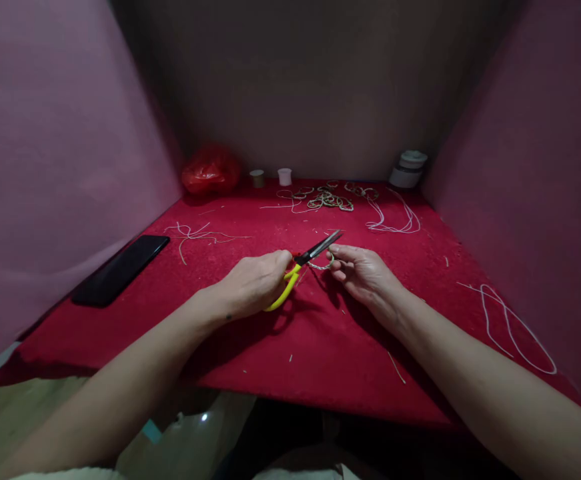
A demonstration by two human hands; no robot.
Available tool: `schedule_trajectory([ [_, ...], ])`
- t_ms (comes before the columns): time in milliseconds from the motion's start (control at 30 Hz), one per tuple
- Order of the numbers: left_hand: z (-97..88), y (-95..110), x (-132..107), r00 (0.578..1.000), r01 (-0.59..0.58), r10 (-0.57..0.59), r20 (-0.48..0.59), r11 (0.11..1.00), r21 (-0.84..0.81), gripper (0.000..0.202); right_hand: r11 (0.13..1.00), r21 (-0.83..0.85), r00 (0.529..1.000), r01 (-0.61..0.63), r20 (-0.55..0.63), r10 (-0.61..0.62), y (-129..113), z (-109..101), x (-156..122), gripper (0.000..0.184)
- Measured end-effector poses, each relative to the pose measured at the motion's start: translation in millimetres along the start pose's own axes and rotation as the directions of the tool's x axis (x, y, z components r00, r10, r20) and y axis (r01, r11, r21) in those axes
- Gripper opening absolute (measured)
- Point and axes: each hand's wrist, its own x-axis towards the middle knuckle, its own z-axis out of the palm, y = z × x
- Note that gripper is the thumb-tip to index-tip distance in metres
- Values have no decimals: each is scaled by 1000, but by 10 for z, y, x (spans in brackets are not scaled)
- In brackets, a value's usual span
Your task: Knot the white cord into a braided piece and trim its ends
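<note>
Yellow-handled scissors [284, 293] are gripped in my left hand [260, 280], their dark blades pointing up and to the right. The blade tips reach close to the fingertips of my right hand [365, 270]. Between thumb and fingers that hand pinches a thin braided cord loop [321, 267], pale green and white. The loop hangs just below the blades; whether they touch it I cannot tell. Both hands are over the middle of the red cloth [270, 353].
Several braided cord loops [330, 200] lie at the back, near two small spools [285, 177], a red plastic bag [211, 170] and a lidded jar [408, 169]. A black phone [123, 270] rests at left. Loose white cords [505, 313] and clippings are scattered about. Pink walls flank both sides.
</note>
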Motion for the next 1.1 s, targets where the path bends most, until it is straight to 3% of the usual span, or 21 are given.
schedule_trajectory([
  [200, 39, -55, -47, 995, -59, 52, 84, 995, 85, 23, 999, 29, 1000, -13, -14, 14, -18, 6, 8, 6],
  [467, 130, -138, -48, 998, -27, 19, 63, 991, 133, 22, 996, 60, 997, -65, -48, 68, -40, -16, 41, 7],
  [1100, 37, -41, -18, 991, 14, -36, 131, 986, 164, 28, 992, 20, 992, -121, -27, 122, -31, 5, -2, 11],
])
